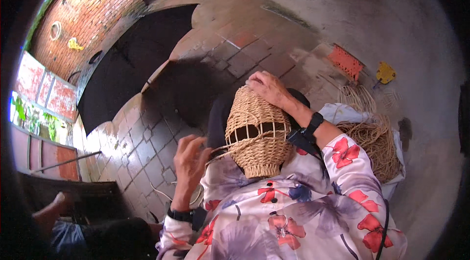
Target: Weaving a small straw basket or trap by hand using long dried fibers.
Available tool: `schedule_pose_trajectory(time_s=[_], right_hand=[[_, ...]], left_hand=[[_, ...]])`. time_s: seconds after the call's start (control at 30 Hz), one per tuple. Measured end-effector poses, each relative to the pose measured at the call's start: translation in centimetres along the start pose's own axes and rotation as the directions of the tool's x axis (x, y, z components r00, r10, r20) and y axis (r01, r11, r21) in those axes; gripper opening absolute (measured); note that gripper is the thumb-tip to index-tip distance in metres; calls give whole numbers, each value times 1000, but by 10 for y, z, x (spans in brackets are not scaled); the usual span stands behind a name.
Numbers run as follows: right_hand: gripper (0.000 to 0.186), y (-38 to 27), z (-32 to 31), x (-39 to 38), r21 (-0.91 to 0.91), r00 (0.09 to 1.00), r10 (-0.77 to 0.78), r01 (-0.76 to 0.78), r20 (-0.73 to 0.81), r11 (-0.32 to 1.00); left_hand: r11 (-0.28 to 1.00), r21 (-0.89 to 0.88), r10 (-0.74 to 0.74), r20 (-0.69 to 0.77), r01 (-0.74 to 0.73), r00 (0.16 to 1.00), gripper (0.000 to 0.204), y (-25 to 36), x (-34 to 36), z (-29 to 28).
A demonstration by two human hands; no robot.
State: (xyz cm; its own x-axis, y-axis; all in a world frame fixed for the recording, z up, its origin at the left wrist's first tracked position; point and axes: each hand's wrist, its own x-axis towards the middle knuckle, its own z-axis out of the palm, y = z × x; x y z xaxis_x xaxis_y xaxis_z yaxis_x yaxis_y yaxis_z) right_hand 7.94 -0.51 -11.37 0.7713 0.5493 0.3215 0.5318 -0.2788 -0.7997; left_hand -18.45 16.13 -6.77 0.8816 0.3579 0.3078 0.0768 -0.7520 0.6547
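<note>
A tan woven basket (259,156), narrow at its near end and with a band of open gaps across its middle, rests in my lap against my floral shirt. My right hand (268,87) lies over the basket's far end, its fingers curled around the edge. Left of the basket, my left hand (188,158) is raised with bent fingers, slightly blurred. A pale weaving strand (221,151) runs from the gap band to this hand, which appears to grip it. More strand hangs below my left hand toward the floor.
A white sack (338,112) with coiled tan cord (369,145) stands at my right. Beyond it are an orange perforated block (345,62) and a yellow object (385,72). An open black umbrella (132,59) lies far left on paving tiles. Another person's leg (51,209) shows lower left.
</note>
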Motion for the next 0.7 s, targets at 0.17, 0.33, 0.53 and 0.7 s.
schedule_pose_trajectory(time_s=[0.17,0.33,0.53,0.7], right_hand=[[19,-31,-58,-38,376,996,73,-49,-50,925],[14,-75,-72,-89,111,904,-218,190,367,975],[11,-73,-66,-98,188,942,-30,-35,334,982],[9,-68,-62,-105,460,942,159,-286,295,841]], left_hand=[[725,-406,-308,533,557,789,19,35,-22,-7],[554,-410,-231,761,725,607,23,45,-26,14],[626,-537,-211,582,566,785,16,53,-22,29],[912,-399,-44,144,98,989,12,64,3,40]])
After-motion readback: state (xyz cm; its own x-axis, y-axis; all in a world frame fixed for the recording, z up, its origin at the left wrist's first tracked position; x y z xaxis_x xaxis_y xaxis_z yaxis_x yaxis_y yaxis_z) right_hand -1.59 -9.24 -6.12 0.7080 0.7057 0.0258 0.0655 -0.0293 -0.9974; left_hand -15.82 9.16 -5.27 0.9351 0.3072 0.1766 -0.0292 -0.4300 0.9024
